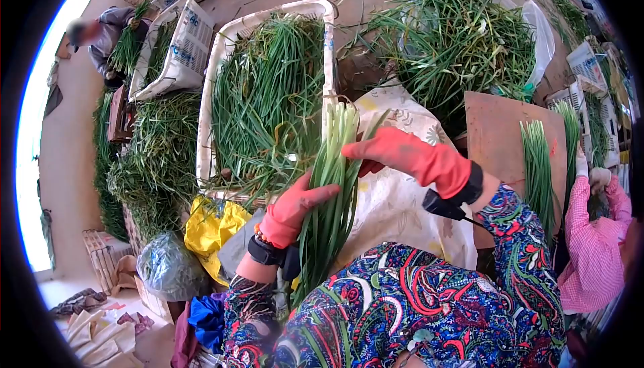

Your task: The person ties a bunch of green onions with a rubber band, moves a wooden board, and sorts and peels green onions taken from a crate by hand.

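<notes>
Left hand point(295, 208) is closed around green-stalk bunch point(330, 217), held beside crate point(329, 59). Pale ends are touched by right hand point(386, 153); pinch cannot be told. Bunch-tidying judged underway; steady left grip, light right-hand picking called for.

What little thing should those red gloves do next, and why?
Maybe the right hand should draw away the leaf slanting off beside it, since the pale stalks lie together and the left hand holds the bunch.
</notes>
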### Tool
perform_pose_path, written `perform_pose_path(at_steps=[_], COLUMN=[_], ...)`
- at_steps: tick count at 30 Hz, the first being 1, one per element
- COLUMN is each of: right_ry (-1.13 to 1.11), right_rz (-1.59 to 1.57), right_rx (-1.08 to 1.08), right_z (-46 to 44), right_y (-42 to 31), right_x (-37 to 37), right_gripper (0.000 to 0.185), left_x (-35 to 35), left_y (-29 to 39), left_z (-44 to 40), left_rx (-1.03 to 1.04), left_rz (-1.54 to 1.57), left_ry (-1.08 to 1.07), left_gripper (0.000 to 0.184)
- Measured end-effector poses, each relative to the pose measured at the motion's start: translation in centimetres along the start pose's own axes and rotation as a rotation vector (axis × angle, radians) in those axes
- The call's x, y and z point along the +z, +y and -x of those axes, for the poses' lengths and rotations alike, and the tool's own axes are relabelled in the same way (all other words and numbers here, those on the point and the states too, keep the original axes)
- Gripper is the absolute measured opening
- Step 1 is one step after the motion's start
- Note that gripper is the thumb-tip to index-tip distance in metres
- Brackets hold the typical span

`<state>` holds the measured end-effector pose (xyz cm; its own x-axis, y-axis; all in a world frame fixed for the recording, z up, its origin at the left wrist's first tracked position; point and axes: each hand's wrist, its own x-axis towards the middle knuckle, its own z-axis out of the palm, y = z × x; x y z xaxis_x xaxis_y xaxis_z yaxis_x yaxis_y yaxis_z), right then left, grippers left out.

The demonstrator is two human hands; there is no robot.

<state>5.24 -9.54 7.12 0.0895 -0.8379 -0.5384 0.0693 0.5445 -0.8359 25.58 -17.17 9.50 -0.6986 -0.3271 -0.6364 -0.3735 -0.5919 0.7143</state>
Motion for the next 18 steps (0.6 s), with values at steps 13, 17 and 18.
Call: perform_pose_path(at_steps=[13,17,18], right_ry=[0.501,0.151,0.219], right_rz=[-0.084,-0.180,-0.070], right_rx=[-0.492,-0.354,-0.147], right_z=[0.7,0.5,1.0], right_y=[-1.0,-1.2,-2.3], right_x=[-7.2,-5.2,-2.9], right_gripper=[0.030,0.032,0.035], left_x=[-3.2,-2.8,-2.9], left_y=[-2.5,-2.6,-2.7], left_z=[-1.4,-2.1,-2.0], left_rx=[-0.012,-0.008,-0.016], left_rz=[0.321,0.285,0.297], left_ry=[-0.137,-0.101,-0.084], left_gripper=[0.044,0.043,0.043])
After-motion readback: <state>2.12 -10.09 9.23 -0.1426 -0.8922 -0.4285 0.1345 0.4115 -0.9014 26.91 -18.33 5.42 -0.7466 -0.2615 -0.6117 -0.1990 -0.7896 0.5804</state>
